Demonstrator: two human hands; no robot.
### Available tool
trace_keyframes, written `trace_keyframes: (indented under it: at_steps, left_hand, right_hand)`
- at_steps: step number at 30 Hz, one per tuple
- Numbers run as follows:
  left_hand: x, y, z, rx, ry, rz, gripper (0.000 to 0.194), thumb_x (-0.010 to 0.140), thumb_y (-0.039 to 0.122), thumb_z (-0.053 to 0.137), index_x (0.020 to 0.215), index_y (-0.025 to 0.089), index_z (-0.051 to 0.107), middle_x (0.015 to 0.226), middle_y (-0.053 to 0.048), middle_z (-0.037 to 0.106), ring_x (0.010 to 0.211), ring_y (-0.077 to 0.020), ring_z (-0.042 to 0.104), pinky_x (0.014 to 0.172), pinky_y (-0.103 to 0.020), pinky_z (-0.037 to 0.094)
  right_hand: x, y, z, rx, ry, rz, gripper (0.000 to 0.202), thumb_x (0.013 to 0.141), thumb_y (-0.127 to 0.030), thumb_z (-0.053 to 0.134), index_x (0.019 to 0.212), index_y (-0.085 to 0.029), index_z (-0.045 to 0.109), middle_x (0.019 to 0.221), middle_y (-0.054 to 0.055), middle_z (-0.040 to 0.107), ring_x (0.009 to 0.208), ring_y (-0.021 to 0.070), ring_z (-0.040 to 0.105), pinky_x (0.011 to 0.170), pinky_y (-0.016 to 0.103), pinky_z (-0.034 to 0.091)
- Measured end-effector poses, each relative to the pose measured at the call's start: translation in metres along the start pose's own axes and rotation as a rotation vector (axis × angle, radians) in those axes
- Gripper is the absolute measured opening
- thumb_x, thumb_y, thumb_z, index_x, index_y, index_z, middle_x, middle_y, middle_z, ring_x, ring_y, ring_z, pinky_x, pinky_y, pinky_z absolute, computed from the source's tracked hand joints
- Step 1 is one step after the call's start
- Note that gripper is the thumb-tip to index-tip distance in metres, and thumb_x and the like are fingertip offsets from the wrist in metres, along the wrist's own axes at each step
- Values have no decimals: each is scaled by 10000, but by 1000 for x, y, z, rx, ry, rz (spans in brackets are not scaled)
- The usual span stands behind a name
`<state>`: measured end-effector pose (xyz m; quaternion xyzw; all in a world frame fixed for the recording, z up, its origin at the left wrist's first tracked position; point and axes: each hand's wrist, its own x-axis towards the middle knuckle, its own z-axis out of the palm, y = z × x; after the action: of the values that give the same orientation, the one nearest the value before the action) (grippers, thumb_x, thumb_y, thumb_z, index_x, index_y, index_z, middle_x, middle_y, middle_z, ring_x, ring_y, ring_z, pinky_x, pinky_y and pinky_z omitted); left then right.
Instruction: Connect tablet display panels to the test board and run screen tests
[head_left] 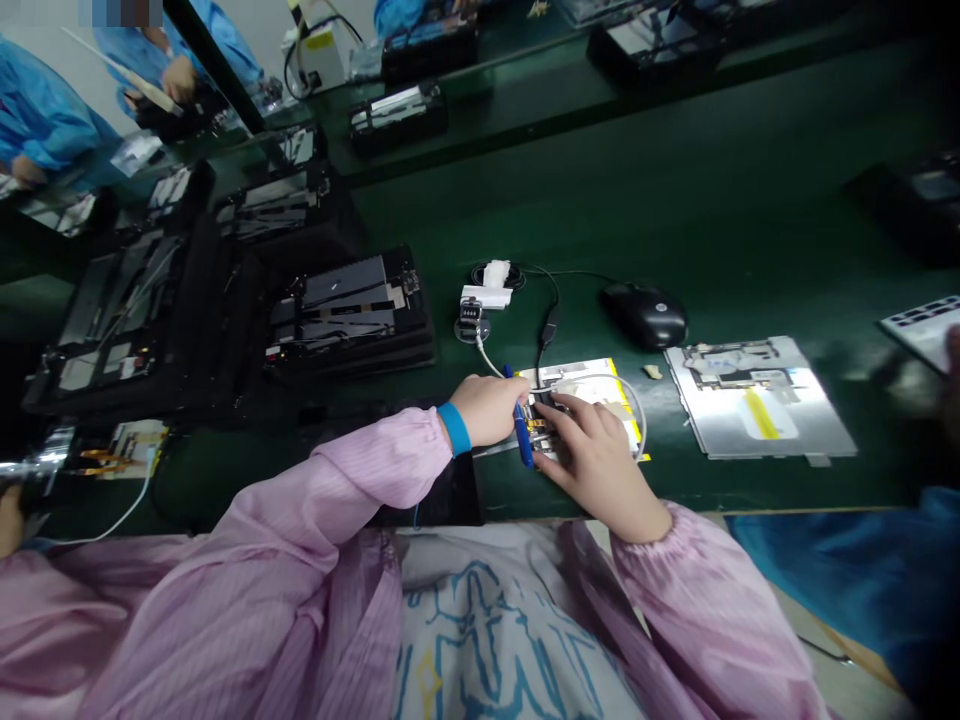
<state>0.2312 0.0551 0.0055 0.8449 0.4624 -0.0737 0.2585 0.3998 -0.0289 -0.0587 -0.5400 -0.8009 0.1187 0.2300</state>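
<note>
While work on the yellow-edged panel between them appears under way but unfinished, the left hand has its grip closed around a blue tool; the right hand, fingers parted, touches the panel, any hold unclear. The desk's near edge runs just below; a mouse limits room beyond, a silver plate rightward.

Board, centre: part-hidden by right hand; white panel, right edge: blurred, cut off; grey shirt, bottom edge: cut off
</note>
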Motion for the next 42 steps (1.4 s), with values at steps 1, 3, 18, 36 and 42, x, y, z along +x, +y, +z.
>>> trace_keyframes:
  at_steps: [1, 3, 18, 36, 42]
  left_hand:
    - [0, 0, 0, 4, -5, 1, 117, 839, 165, 460, 849, 203, 570, 821, -42, 698, 843, -233, 662, 719, -314, 421]
    - [0, 0, -1, 11, -13, 0, 119, 836, 163, 458, 857, 205, 567, 830, -43, 701, 852, -235, 665, 727, -316, 426]
    - [-2, -2, -2, -31, -2, 19, 49, 818, 189, 502, 842, 199, 543, 773, -2, 673, 734, -188, 630, 654, -278, 388]
    - [-2, 0, -3, 3, -23, 52, 23, 830, 215, 523, 847, 202, 519, 800, -11, 689, 772, -206, 657, 675, -290, 406]
    - [-2, 1, -3, -4, -13, 45, 37, 843, 198, 498, 871, 196, 521, 860, -21, 705, 804, -204, 661, 708, -300, 418]
  right_hand:
    - [0, 0, 0, 0, 6, -2, 499, 875, -407, 549, 1316, -178, 504, 1321, 152, 499, 1099, 328, 476, 946, 504, 400]
    - [0, 1, 1, 2, 17, -8, 495, 874, -411, 551, 1310, -182, 509, 1314, 151, 505, 1094, 327, 483, 947, 506, 402]
    - [-1, 3, 2, 12, 30, -12, 506, 867, -468, 569, 1275, -171, 536, 1299, 159, 528, 1093, 336, 488, 939, 520, 415]
    - [0, 2, 2, 21, 38, -19, 468, 862, -446, 591, 1261, -205, 552, 1292, 144, 522, 1104, 336, 505, 939, 522, 420]
    - [0, 4, 2, 33, 52, -51, 418, 869, -437, 585, 1218, -207, 598, 1300, 152, 499, 1111, 324, 495, 935, 515, 426]
